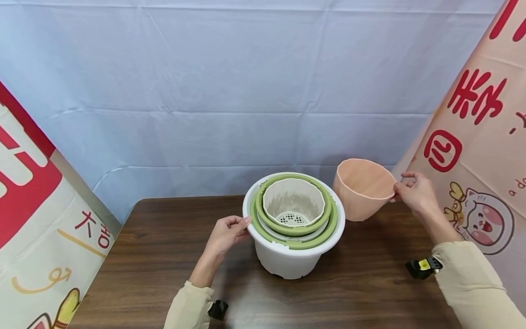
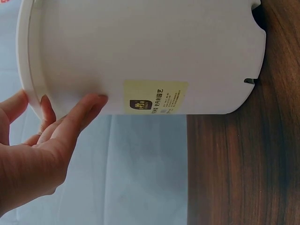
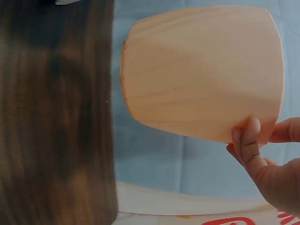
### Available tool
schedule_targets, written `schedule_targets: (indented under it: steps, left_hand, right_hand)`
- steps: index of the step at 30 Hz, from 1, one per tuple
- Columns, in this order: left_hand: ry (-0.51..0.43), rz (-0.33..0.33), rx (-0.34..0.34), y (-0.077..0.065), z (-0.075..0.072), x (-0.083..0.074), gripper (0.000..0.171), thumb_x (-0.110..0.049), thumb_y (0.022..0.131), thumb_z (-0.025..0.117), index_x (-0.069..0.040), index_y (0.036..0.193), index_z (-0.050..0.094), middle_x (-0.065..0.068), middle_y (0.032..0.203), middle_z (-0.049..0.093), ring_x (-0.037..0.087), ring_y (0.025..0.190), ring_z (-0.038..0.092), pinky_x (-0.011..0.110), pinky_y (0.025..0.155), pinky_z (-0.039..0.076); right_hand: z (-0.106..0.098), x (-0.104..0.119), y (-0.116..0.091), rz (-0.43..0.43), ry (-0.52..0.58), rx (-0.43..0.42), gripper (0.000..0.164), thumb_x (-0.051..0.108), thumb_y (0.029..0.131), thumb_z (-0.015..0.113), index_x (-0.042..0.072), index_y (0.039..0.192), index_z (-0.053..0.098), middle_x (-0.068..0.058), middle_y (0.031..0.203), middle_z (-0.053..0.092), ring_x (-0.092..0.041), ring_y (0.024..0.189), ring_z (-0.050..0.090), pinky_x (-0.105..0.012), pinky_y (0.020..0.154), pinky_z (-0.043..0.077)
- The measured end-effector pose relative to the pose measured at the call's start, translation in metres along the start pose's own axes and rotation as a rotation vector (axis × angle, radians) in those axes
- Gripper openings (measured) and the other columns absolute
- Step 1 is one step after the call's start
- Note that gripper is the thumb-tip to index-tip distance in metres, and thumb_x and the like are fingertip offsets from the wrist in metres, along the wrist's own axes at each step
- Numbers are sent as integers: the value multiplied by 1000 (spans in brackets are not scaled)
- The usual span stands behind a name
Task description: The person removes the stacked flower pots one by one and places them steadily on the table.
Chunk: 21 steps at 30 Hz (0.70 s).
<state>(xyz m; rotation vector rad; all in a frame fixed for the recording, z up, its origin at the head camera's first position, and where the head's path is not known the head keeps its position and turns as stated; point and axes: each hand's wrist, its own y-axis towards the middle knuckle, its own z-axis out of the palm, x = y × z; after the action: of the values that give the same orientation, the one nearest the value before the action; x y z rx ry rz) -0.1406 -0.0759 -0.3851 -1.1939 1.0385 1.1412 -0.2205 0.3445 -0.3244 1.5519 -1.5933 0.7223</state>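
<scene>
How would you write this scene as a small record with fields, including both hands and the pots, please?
Left hand: pinches the rim of the white pot at its left side
Right hand: pinches the rim of the peach pot at its right side
Peach pot position: right of the white pot, raised off the table
Nested in the white pot: two green rims; innermost, an off-white pot with holes in its base
Marking: yellowish label on the white pot's outer wall
</scene>
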Motion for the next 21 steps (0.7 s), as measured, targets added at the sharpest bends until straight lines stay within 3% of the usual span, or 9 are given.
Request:
schedule_targets:
  steps: [7, 21]
  left_hand:
    - [-6, -2, -3, 0, 0, 0, 22, -9, 88, 61, 11, 97, 57, 11, 82, 64, 16, 79, 64, 37, 78, 53]
    - [15, 5, -6, -2, 1, -2, 25, -12, 88, 61, 11, 99, 58, 11, 84, 64, 17, 81, 64, 34, 75, 54]
  right_hand:
    - [19, -20, -2, 11, 98, -31, 44, -2, 85, 43, -19, 122, 26, -4, 66, 59, -9, 47, 57, -21, 49, 51]
    - [42, -48, -8, 49, -44, -33, 44, 1, 85, 46, -18, 122, 31, -10, 67, 63, -9, 48, 59, -17, 48, 45]
